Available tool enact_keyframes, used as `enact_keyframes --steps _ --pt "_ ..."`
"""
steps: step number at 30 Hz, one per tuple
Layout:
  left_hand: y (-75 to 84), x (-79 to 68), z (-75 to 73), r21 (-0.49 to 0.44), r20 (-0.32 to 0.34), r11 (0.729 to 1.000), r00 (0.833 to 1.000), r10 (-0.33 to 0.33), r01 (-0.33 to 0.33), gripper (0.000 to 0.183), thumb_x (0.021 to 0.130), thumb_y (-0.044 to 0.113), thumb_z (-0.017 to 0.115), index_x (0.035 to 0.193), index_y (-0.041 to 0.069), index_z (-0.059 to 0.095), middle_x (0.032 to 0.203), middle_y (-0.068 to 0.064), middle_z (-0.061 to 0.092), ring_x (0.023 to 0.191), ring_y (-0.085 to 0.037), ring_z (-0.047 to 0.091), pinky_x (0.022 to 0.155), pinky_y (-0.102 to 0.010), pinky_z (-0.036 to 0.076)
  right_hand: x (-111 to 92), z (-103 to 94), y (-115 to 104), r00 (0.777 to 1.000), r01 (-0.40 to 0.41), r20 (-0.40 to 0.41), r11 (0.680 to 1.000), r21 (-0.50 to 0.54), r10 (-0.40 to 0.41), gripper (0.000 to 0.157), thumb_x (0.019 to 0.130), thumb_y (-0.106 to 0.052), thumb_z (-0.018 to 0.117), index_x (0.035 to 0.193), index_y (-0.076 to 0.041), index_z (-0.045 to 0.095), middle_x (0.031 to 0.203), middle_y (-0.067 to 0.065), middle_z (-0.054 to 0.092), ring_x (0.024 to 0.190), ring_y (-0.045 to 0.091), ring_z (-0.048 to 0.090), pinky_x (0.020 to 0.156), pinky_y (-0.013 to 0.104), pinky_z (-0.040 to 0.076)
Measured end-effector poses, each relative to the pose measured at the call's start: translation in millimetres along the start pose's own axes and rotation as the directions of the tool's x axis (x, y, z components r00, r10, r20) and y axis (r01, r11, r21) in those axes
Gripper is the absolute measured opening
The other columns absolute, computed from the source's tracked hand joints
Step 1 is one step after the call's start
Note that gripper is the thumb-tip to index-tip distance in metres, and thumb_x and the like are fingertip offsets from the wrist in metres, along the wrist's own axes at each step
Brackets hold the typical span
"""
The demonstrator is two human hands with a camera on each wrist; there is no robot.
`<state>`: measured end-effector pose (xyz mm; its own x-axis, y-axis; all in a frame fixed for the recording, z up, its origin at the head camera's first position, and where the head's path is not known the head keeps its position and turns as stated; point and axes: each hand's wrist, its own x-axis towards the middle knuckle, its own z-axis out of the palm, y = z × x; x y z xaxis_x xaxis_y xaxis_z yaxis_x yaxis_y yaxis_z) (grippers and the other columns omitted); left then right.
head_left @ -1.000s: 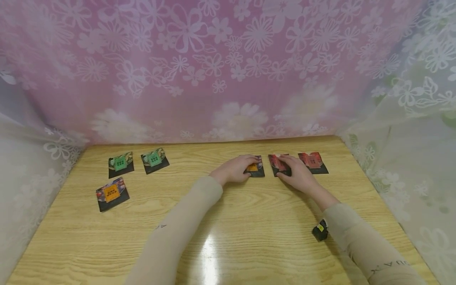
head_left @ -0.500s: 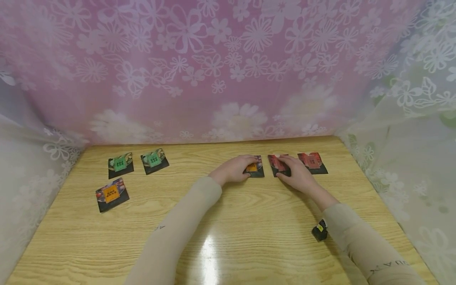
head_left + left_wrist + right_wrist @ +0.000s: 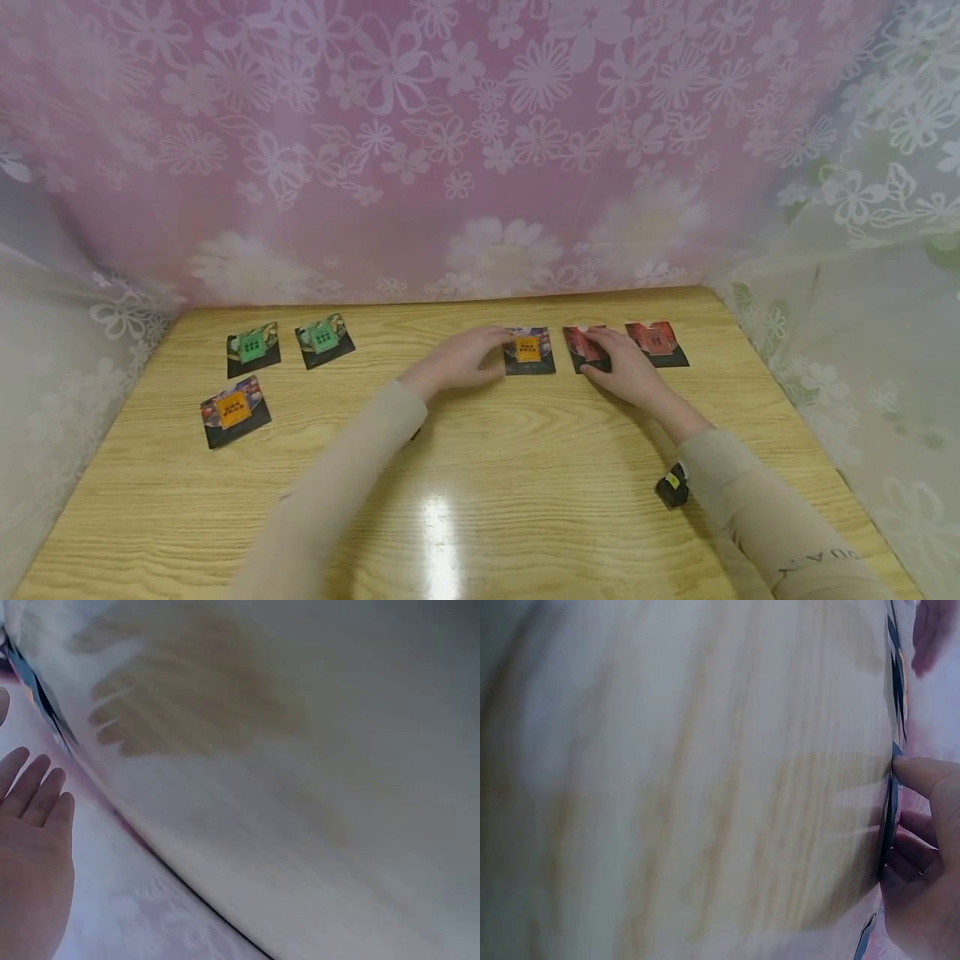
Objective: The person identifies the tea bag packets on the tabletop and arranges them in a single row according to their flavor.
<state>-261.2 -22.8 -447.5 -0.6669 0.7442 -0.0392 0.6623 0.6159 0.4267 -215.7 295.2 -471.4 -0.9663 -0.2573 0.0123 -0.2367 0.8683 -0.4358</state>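
Holding the inner red packet (image 3: 590,350) in place, we set the thumb of our right hand (image 3: 628,372) against its near edge and the fingers at its far edge; this opposed grip likely keeps the packet square while it lies flat on the table (image 3: 480,467). The left hand (image 3: 456,360) is released: its fingers extend, loosely straight, toward the left side of the middle orange packet (image 3: 529,350), and we cannot tell whether the fingertips touch the upper corner. We take this posture as one that leaves the packet free, with its label uncovered. The middle orange packet, the inner red packet and the outer red packet (image 3: 657,343) form a row along the far edge of the table, with narrow gaps between, probably so that each can be handled singly. On the left side, the first green packet (image 3: 252,347) and the second green packet (image 3: 324,340) lie side by side, slightly rotated; the left orange packet (image 3: 235,411) lies nearer to us, also askew, which suggests looser placement. All these packets rest face up, presumably for label identification.
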Motion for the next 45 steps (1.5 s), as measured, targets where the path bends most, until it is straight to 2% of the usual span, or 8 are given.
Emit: enact_keyframes --steps 10,17,24,30,37,39,42,45 --pt "-37.6 -78.4 -14.5 -0.103 -0.161 0.993 0.984 -0.07 0.053 0.063 0.101 0.022 0.073 0.157 0.003 0.05 0.165 -0.019 0.047 0.154 -0.041 0.044 0.13 -0.058 0.033 0.4 -0.7 -1.9 1.0 -0.004 0.01 1.0 -0.013 0.004 0.066 0.103 -0.02 0.072 0.159 0.002 0.045 0.166 0.027 0.04 0.154 0.052 0.033 0.124 0.072 0.032" --pt "-62.1 -130.7 -26.6 -0.152 -0.289 0.978 0.94 -0.183 0.144 0.057 0.1 0.016 0.075 0.153 0.005 0.055 0.16 -0.017 0.053 0.15 -0.041 0.049 0.123 -0.062 0.042 1.2 -1.3 -2.7 1.0 0.001 0.005 1.0 -0.017 0.0 0.066 0.103 -0.02 0.072 0.159 0.002 0.045 0.166 0.027 0.04 0.154 0.052 0.034 0.124 0.071 0.033" --pt "-86.9 -180.2 -35.1 -0.239 -0.298 0.935 0.897 -0.326 0.26 0.059 0.102 0.012 0.073 0.156 0.007 0.051 0.163 -0.02 0.048 0.151 -0.044 0.044 0.119 -0.066 0.043 0.3 -0.9 -1.6 1.0 -0.004 0.001 1.0 -0.017 0.004 0.066 0.103 -0.02 0.072 0.159 0.003 0.045 0.166 0.028 0.04 0.154 0.053 0.033 0.124 0.072 0.033" --pt "-100.9 -218.6 -41.5 -0.213 -0.337 0.919 0.858 -0.387 0.331 0.058 0.1 0.011 0.075 0.154 0.004 0.054 0.16 -0.025 0.049 0.149 -0.05 0.043 0.117 -0.072 0.04 1.6 -0.3 -1.0 1.0 -0.001 0.005 1.0 -0.023 0.001 0.066 0.103 -0.021 0.072 0.159 0.002 0.045 0.166 0.027 0.041 0.154 0.052 0.034 0.124 0.072 0.033" --pt "-117.4 -258.8 -45.3 -0.143 -0.411 0.919 0.823 -0.392 0.366 0.055 0.099 0.01 0.076 0.149 -0.001 0.056 0.153 -0.031 0.052 0.101 -0.05 0.064 0.085 -0.061 0.056 1.0 -0.1 -1.6 1.0 -0.001 0.008 1.0 -0.015 0.001 0.066 0.103 -0.022 0.072 0.158 0.002 0.046 0.165 0.027 0.041 0.153 0.053 0.034 0.123 0.072 0.033" --pt "-121.9 -268.4 -45.7 -0.134 -0.422 0.918 0.817 -0.393 0.372 0.055 0.098 0.01 0.077 0.147 -0.003 0.057 0.151 -0.033 0.053 0.101 -0.052 0.064 0.085 -0.062 0.056 0.7 -0.4 -1.7 1.0 0.0 0.007 1.0 -0.015 0.0 0.066 0.102 -0.023 0.072 0.158 0.002 0.046 0.165 0.028 0.041 0.153 0.053 0.034 0.123 0.073 0.033" --pt "-125.9 -281.8 -45.5 -0.123 -0.421 0.914 0.813 -0.401 0.387 0.054 0.098 0.011 0.077 0.145 -0.005 0.057 0.149 -0.036 0.053 0.132 -0.06 0.051 0.103 -0.076 0.045 0.7 -0.8 -2.0 1.0 -0.001 0.007 1.0 -0.013 0.001 0.067 0.102 -0.023 0.072 0.158 0.002 0.046 0.165 0.028 0.041 0.153 0.053 0.034 0.123 0.073 0.033" --pt "-128.1 -293.6 -44.7 -0.11 -0.409 0.907 0.813 -0.413 0.406 0.055 0.098 0.012 0.077 0.145 -0.007 0.057 0.147 -0.036 0.053 0.13 -0.061 0.052 0.101 -0.077 0.046 1.2 -1.2 -1.4 1.0 0.0 0.006 1.0 -0.018 0.0 0.067 0.102 -0.022 0.073 0.158 0.002 0.046 0.165 0.028 0.041 0.153 0.053 0.034 0.123 0.072 0.033"
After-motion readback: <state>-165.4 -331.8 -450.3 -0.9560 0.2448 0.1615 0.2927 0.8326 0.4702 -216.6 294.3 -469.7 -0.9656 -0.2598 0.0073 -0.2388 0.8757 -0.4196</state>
